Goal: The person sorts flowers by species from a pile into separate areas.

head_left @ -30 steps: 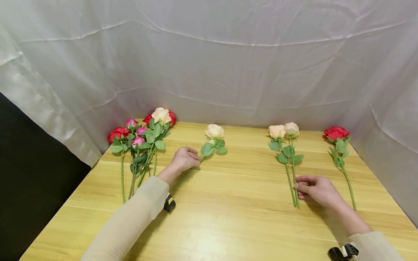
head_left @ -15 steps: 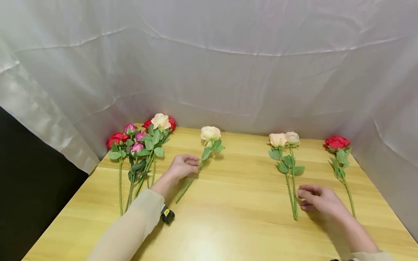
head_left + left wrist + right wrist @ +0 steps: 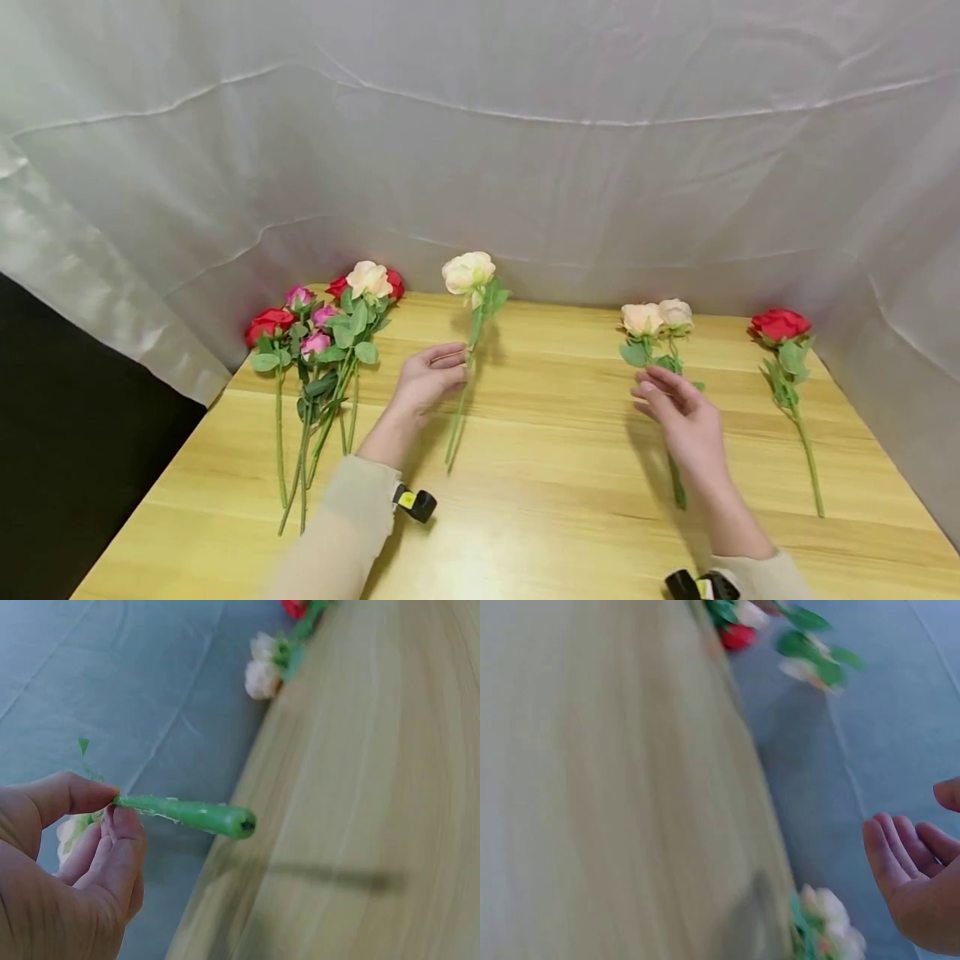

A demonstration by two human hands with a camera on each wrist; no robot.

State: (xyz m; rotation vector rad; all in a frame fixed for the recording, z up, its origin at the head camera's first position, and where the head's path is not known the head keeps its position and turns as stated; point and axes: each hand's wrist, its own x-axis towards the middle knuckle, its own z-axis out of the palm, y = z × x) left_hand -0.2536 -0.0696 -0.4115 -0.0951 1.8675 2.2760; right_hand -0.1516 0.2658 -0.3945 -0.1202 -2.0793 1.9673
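My left hand (image 3: 429,379) pinches the green stem (image 3: 187,814) of a cream artificial rose (image 3: 469,273) between thumb and fingers. The rose is lifted off the table, its bloom upward and its lower stem slanting down. My right hand (image 3: 686,417) is above the stems of two pale peach roses (image 3: 642,320) lying at the right. In the right wrist view, thumb and fingers stand apart with nothing between them, and the peach blooms (image 3: 829,919) are blurred below the hand. The right hand hides part of their stems in the head view.
A group of red, pink and cream roses (image 3: 315,342) lies at the left of the wooden table (image 3: 540,500). One red rose (image 3: 780,325) lies at the far right. A pale curtain (image 3: 525,183) hangs behind the table's back edge.
My left hand has raised the cream rose from the table and tipped it more upright. My right hand has come away from the peach roses' lower stems and moved up and left.
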